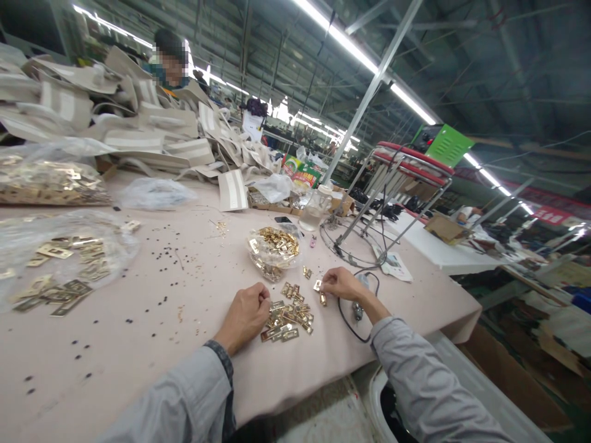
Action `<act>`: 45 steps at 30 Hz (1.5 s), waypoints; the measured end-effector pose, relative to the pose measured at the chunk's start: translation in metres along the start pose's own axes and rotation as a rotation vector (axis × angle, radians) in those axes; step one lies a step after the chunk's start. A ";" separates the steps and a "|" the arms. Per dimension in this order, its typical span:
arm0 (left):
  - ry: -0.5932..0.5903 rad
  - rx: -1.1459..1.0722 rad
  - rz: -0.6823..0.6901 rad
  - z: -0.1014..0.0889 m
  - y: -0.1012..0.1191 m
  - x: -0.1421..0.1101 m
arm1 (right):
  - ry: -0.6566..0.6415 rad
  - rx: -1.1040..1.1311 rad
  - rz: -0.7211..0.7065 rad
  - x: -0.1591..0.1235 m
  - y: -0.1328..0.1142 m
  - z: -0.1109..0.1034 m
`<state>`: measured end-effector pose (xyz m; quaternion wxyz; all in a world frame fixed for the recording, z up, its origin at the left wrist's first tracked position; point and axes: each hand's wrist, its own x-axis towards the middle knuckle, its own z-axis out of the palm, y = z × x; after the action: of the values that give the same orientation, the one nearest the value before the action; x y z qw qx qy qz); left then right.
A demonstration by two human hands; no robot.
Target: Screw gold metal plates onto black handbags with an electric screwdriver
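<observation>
My right hand (342, 284) pinches a small gold metal fitting (317, 285) between thumb and fingertips. Just under those fingers is another gold piece, a shiny lock part (323, 299). My left hand (244, 317) is curled closed at the left side of a loose pile of gold metal plates (290, 319), several of which have rectangular cutouts. Whatever its fingertips may hold is hidden. Behind the pile, a clear plastic bag (273, 271) is full of small gold fittings. A few gold pieces (307, 271) lie between the bag and my right hand.
Small black discs (160, 269) are scattered on the left of the covered table (152, 381). More gold plates (60, 289) lie in plastic there. Beige strap pieces (152, 123) are heaped behind, with a person beyond. A power tool with a cord (357, 309), a jar (315, 209) and a red-rimmed stool (410, 161) are rightward.
</observation>
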<state>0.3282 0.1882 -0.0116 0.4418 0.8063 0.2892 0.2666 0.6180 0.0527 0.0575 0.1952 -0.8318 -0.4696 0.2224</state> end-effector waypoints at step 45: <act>0.328 -0.141 -0.180 0.006 0.003 -0.052 | 0.330 -0.411 -0.815 -0.057 -0.055 0.107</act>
<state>0.2969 0.1468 -0.0210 0.4662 0.6899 0.4090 0.3734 0.4942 0.0421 0.0090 0.1701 -0.6256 -0.7542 -0.1045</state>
